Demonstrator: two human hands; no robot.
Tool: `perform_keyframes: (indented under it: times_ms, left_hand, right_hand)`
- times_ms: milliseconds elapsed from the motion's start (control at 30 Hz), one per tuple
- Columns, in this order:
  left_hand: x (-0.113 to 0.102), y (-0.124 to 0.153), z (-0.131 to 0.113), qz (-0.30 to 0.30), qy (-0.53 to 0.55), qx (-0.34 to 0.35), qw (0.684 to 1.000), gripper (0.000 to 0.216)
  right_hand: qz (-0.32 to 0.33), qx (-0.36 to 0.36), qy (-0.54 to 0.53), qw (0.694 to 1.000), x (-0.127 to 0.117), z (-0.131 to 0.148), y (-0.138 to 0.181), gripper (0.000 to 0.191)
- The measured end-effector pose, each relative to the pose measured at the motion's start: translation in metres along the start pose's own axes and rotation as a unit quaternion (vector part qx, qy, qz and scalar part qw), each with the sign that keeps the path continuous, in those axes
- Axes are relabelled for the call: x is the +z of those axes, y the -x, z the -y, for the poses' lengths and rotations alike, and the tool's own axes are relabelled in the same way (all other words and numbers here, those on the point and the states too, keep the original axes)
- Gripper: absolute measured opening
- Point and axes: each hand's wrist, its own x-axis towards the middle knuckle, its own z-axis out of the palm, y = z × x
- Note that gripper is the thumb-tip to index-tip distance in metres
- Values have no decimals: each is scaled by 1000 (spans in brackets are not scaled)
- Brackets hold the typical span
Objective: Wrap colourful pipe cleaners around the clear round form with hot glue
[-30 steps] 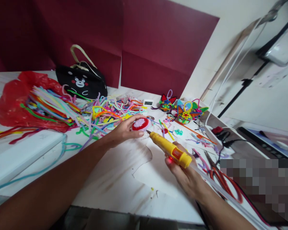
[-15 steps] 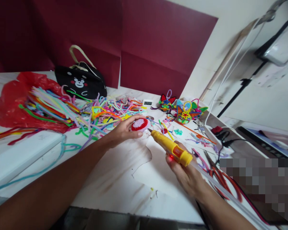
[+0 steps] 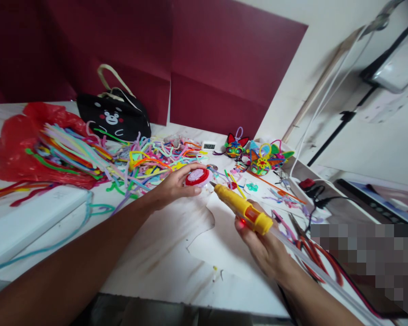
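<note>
Between the thumb and fingers of my left hand point(image 3: 173, 185) is a round coil of pipe cleaner point(image 3: 197, 177), pale lilac in the middle, then a red ring, with a pale outer edge. My right hand point(image 3: 258, 240) is closed around a yellow hot glue gun point(image 3: 243, 208) with a red light glowing near the thumb. The gun's dark nozzle points up and left at the coil's right edge, close to it; I cannot tell if they touch. A long clear glue stick point(image 3: 313, 260) runs out of the gun's back along my right forearm.
Loose pipe cleaners point(image 3: 153, 158) lie heaped behind my left hand, more in a red plastic bag point(image 3: 12, 151). A black bag point(image 3: 114, 115) and small clock point(image 3: 209, 146) stand behind. Finished colourful figures point(image 3: 260, 160) sit back right. Red-handled pliers point(image 3: 314, 249) lie by my right forearm.
Almost nothing differs. Both hands keep their places, with the glue gun nozzle still beside the coil; the whole view has shifted very slightly.
</note>
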Motion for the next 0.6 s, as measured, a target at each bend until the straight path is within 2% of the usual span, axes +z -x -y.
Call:
perform_keyframes:
  times_ms: [400,600]
  left_hand:
    - [0,0,0,-2,-19,12,1000,62]
    - [0,0,-1,4,-12,9,1000,62]
  right_hand:
    - [35,4,-46,998,1,5,3,9]
    - [21,0,-28,999,2,1,2,9]
